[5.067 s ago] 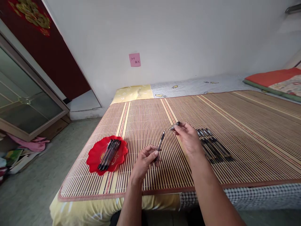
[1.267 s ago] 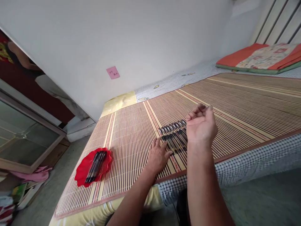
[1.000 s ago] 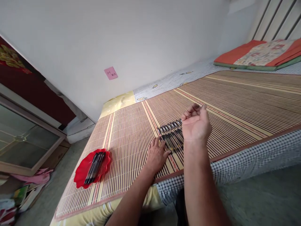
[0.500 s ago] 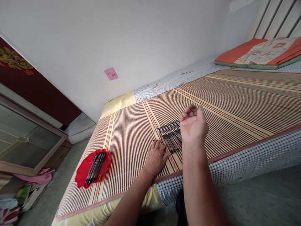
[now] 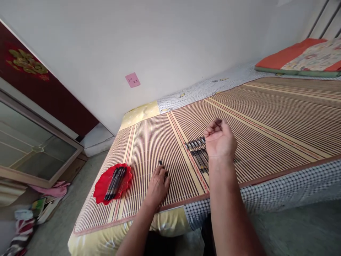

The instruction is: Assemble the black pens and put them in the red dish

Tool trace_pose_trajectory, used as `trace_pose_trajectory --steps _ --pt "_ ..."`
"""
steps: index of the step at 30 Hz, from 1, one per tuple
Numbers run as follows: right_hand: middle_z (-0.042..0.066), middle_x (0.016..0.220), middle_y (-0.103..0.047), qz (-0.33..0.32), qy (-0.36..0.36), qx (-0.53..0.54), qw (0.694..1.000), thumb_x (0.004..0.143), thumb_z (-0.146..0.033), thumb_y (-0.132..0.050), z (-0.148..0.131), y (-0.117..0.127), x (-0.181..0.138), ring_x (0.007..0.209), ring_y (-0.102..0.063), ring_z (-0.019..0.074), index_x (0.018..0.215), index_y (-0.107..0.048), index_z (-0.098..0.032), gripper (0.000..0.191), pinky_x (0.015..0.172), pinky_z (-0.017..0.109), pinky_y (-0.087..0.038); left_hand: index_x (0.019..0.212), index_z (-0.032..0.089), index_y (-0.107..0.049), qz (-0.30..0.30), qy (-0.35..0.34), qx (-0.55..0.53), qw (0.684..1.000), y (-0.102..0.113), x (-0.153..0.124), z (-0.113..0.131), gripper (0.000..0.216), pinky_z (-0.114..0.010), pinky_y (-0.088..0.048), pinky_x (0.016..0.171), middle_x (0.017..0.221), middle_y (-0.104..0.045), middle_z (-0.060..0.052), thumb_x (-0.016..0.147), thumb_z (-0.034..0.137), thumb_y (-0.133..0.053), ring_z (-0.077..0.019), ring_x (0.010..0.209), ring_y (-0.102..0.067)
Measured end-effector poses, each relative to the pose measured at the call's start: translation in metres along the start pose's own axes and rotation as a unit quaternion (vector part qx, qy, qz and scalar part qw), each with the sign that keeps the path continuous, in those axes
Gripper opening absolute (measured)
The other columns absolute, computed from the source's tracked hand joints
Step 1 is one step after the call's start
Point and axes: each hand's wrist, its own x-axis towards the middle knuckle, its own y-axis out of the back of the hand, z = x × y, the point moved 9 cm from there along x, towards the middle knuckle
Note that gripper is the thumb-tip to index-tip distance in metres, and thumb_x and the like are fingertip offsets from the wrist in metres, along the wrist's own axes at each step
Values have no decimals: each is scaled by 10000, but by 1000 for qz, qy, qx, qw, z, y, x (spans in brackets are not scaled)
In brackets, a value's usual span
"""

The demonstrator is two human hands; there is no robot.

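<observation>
Several slim, dark pens (image 5: 198,156) lie side by side.

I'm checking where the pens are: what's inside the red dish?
Inside the red dish lies a bundle of dark pens, side by side at a slant. The dish floor directly beneath them is covered, and they overlap too closely for a sure count.

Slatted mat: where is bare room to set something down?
Broadest: the mat well right of the right hand, towards the folded quilt. Smaller: between the red dish and the yellow cloth, and the strip between the left hand and the row of pens. Crowded: that row, and the dish under its pens.
</observation>
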Motion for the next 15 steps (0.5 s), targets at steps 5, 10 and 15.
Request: trace_pose_trajectory --steps 5,10,15 --pt "-17 778 -580 -14 -4 -13 1000 923 -305 -602 10 -4 -4 594 -494 77 816 -632 -179 168 527 192 -428 953 199 -620 28 78 -38 996 15 -3 -27 126 -464 -513 1045 1292 -593 -113 885 106 -570 -267 1218 -613" --pt "-23 790 -578 -29 0 -48 998 861 -334 -666 19 -5 -5 604 -498 80 821 -628 -188 155 537 202 -434 951 184 -587 48 259 29 964 28 4 -49 205 -398 -522 904 1060 -634 -97 873 333 -703 -272 1033 -654" --pt "-19 793 -590 -39 1 -66 997 845 -335 -683 24 -9 -9 611 -508 80 810 -629 -186 162 532 202 -427 943 149 -603 -54 340 73 936 21 9 -59 273 -337 -468 788 983 -705 -131 895 407 -677 -282 969 -678"
